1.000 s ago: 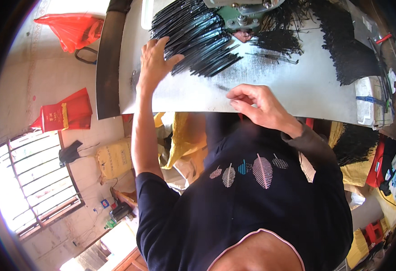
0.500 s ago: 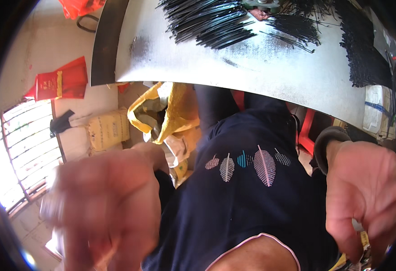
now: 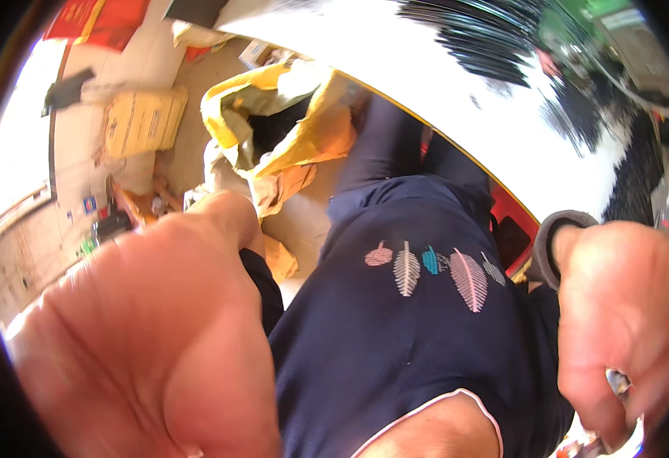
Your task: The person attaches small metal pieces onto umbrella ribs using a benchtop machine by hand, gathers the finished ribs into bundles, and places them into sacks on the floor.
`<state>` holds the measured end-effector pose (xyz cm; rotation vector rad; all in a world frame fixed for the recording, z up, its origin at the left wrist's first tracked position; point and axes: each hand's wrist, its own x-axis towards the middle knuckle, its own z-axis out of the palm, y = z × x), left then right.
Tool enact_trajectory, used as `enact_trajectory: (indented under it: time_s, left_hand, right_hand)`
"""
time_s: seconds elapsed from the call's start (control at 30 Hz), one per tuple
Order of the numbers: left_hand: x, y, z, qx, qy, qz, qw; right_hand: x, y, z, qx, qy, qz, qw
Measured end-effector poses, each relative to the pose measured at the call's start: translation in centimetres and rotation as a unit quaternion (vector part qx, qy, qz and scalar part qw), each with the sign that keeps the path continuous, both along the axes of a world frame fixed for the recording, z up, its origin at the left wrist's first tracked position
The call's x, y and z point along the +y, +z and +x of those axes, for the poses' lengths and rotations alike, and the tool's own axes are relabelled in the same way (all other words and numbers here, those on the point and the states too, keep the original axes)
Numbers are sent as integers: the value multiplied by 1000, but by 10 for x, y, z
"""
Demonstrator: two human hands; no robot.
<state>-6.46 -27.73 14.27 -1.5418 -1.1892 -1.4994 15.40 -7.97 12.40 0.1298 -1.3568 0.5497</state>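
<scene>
My left hand (image 3: 143, 328) is raised close to the camera at the lower left. Its palm side shows, but its fingers run out of the picture, so whether it holds anything is hidden. At the lower right is my right hand (image 3: 624, 313), below a dark cuff, with thumb and fingers curled together. Something small and shiny shows by its fingertips; its kind cannot be made out. Both hands are off the table. Bundles of thin black rods (image 3: 487, 38) lie on the pale, shiny tabletop (image 3: 411, 76) beyond my lap.
An open yellow sack (image 3: 304, 153) stands on the floor left of my legs. Farther left are a yellow package (image 3: 147, 122) and a red bag (image 3: 101, 23) by a bright window. A red stool (image 3: 514, 229) partly shows under the table. More black rods (image 3: 636, 179) lie at the table's right.
The view has turned, so the table now sits higher and slants down to the right. My left hand looks larger and less blurred. The right hand keeps its curled shape.
</scene>
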Motion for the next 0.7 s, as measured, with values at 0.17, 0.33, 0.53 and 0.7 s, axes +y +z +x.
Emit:
enact_trajectory:
  time_s: [0.17, 0.33, 0.53, 0.7]
  left_hand:
    - [-53, -35, -87, 60, 219, -71, 971]
    - [-50, -164, -135, -285, 317, -470, 773]
    - [-44, -345, -196, -141, 121, -878, 441]
    - [-28, -394, -243, -30, 224, -787, 574]
  right_hand:
    - [-49, -51, -92, -296, 158, -152, 930]
    - [-35, -149, -176, -465, 235, -306, 797]
    - [-32, -169, -243, -536, 194, -276, 773]
    - [-29, -175, -241, -509, 213, -265, 791]
